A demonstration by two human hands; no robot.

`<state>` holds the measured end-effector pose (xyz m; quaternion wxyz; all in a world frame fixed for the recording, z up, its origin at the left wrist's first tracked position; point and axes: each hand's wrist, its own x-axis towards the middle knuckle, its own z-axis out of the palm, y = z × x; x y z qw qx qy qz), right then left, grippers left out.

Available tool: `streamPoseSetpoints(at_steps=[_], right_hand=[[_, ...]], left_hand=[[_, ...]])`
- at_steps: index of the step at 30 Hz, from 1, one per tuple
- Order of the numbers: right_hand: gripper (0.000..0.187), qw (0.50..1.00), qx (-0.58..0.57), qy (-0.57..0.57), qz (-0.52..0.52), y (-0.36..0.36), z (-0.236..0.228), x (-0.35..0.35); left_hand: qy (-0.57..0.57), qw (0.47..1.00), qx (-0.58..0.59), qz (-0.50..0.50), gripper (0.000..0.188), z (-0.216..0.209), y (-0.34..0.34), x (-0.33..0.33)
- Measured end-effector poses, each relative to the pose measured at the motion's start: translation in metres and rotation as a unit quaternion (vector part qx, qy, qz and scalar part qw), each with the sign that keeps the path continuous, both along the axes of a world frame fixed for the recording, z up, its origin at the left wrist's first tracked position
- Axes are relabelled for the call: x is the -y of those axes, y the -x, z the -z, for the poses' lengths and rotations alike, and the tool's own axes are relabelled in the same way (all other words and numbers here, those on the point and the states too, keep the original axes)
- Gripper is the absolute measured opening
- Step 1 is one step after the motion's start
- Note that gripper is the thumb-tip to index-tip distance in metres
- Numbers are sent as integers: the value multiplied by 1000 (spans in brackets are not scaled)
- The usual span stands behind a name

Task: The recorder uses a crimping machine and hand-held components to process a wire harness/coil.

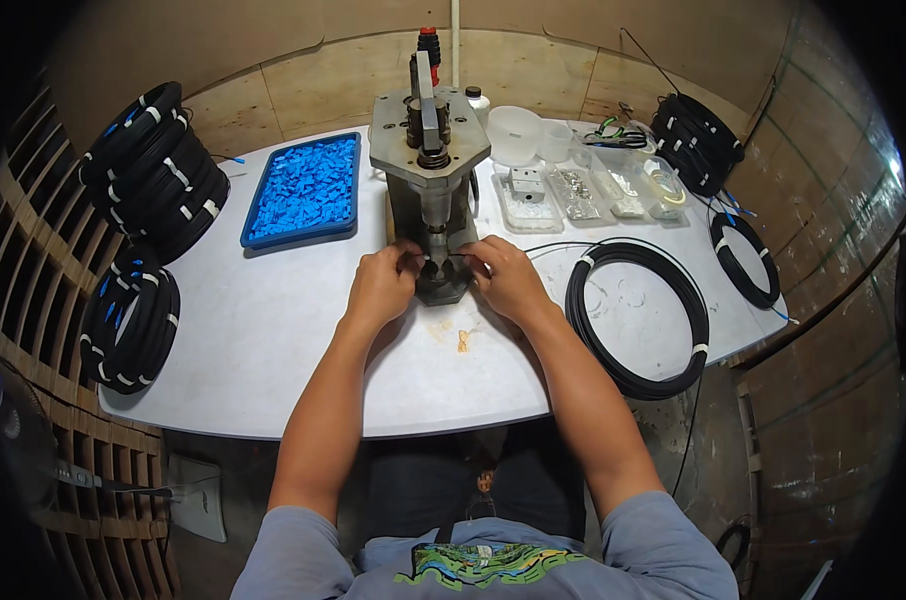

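The work looks to be in its middle stage, with one piece at the press and others lying on both sides. The left hand and the right hand flank the lower end of the metal press. The right hand's thumb and fingers appear to pinch a thin black cable, which runs back to a loose coil flat on the desk; the left hand's fingertips curl in close to the tooling, but whether they pinch anything is too small to tell. The joint under the press therefore seems unfinished. At the left, a tall stack of coils and a lower stack are tied with white bands and show bits of blue, so they may be done already. Which state the dark coils at the far right are in, I cannot tell. The blue tray holds plenty of small blue pieces, so parts for more work remain.
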<state>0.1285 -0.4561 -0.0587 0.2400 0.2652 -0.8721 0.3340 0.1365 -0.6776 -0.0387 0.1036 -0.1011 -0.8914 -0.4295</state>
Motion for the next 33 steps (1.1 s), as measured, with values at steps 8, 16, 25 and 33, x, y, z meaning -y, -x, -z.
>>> streamPoseSetpoints(at_steps=[8, 16, 25, 33], right_hand=[[16, 1000, -2, 25, -10, -2, -1, 2], [15, 1000, -4, 24, -12, -3, -2, 3], [14, 1000, -24, 12, -5, 0, -1, 3], [16, 999, -36, -4, -2, 4, 2, 2]], left_hand=[[0, 1000, -2, -2, 21, 2, 1, 1], [0, 1000, 0, 0, 21, 0, 1, 1], [1, 1000, -9, -5, 19, 2, 0, 1], [1, 1000, -7, -8, 19, 1, 0, 0]])
